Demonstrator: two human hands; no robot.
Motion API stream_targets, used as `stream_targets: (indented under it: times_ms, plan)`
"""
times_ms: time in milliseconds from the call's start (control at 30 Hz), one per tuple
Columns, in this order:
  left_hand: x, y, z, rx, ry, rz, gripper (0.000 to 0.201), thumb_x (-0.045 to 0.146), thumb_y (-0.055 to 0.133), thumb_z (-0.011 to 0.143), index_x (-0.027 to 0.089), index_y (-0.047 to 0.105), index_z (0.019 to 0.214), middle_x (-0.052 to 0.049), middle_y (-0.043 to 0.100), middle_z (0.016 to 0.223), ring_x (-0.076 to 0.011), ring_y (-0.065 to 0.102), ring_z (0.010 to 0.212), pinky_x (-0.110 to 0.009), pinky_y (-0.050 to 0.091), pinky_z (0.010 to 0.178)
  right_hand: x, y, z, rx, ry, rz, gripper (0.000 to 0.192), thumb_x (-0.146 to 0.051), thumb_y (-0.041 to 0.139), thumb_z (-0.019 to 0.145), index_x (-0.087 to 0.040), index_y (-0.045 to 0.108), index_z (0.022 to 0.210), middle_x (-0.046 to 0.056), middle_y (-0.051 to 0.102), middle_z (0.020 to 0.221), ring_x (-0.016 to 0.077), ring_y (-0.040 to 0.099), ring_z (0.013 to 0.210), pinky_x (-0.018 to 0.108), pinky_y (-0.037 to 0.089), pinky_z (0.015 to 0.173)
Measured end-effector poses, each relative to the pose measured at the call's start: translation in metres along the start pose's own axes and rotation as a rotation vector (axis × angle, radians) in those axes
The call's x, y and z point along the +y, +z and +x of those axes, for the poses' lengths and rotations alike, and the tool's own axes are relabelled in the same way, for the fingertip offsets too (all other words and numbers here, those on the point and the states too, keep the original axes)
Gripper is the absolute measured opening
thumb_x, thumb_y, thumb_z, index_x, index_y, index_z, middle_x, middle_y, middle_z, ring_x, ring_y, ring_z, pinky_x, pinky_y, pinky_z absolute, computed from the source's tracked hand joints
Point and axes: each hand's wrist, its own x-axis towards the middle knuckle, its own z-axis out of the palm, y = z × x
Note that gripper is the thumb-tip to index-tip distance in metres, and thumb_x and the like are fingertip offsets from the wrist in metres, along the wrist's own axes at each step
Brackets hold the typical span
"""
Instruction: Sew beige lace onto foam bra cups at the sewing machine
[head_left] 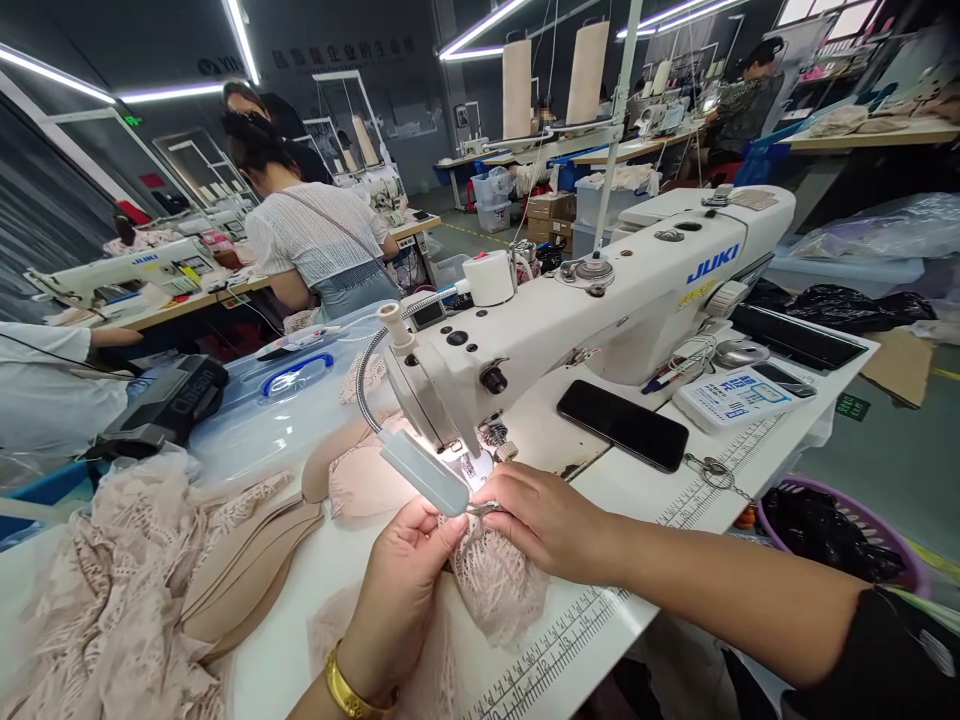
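Hidden: the needle and the spot where the lace piece (491, 580) meets it are covered by the lamp head (424, 470) and its glare; what the small metal tool (480, 509) is, scissors or tweezers, is too small to tell.
Lace piece: pale pink, patterned with small holes, soft and bunched; it lies on the white table (675, 500) just in front of the sewing machine (600, 300), under both hands.
Left hand (409, 570): fingers curled, pinching the lace edge near the lamp; a gold bangle (352, 690) sits on the wrist.
Right hand (547, 520): closed over the metal tool, its tip touching the lace.
Cut off: the right arm leaves the picture at the lower right, in a dark sleeve.
Beside: padded cups (247, 570) and a lace heap (105, 600) at left.
Behind: a black phone (622, 425) on the table.
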Motion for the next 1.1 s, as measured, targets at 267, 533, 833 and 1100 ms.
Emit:
stream_targets:
  times_ms: [267, 533, 833, 1100]
  plan:
    - [-0.0016, -0.0027, 0.0, 0.051, -0.001, 0.023, 0.031, 0.041, 0.089, 0.073, 0.017, 0.068, 0.073, 0.0, 0.063, 0.069, -0.0144, 0.055, 0.065, -0.026, 0.046, 0.063, 0.0014, 0.0016, -0.0006, -0.032, 0.012, -0.036, 0.014, -0.022, 0.046, 0.105, -0.018, 0.057, 0.114, 0.008, 0.064, 0.103, 0.0223, 0.059, 0.092, 0.036, 0.052, 0.08]
    - [0.0001, -0.0018, 0.0003, 0.019, -0.017, 0.049, 0.032, 0.045, 0.087, 0.075, 0.018, 0.07, 0.081, -0.001, 0.065, 0.076, -0.0159, 0.055, 0.072, -0.027, 0.046, 0.068, -0.0001, 0.0007, 0.0003, -0.047, 0.038, -0.064, 0.013, -0.019, 0.049, 0.104, -0.016, 0.058, 0.112, 0.009, 0.064, 0.103, 0.0226, 0.06, 0.093, 0.037, 0.053, 0.08]
    - [-0.0025, -0.0057, 0.0005, 0.092, -0.026, 0.087, 0.031, 0.043, 0.089, 0.073, 0.018, 0.07, 0.074, 0.001, 0.062, 0.061, -0.0158, 0.055, 0.061, -0.029, 0.045, 0.064, 0.001, 0.0026, -0.0007, -0.046, 0.032, -0.121, 0.013, -0.019, 0.048, 0.104, -0.017, 0.057, 0.113, 0.008, 0.064, 0.104, 0.0219, 0.06, 0.093, 0.036, 0.053, 0.08]
    - [-0.001, -0.0039, 0.0003, 0.104, -0.035, 0.084, 0.033, 0.043, 0.09, 0.07, 0.018, 0.069, 0.074, 0.001, 0.061, 0.06, -0.0155, 0.055, 0.059, -0.029, 0.046, 0.063, 0.0014, 0.0034, -0.0008, -0.064, 0.01, -0.206, 0.014, -0.02, 0.044, 0.105, -0.018, 0.058, 0.11, 0.007, 0.063, 0.1, 0.0217, 0.056, 0.091, 0.035, 0.052, 0.08]
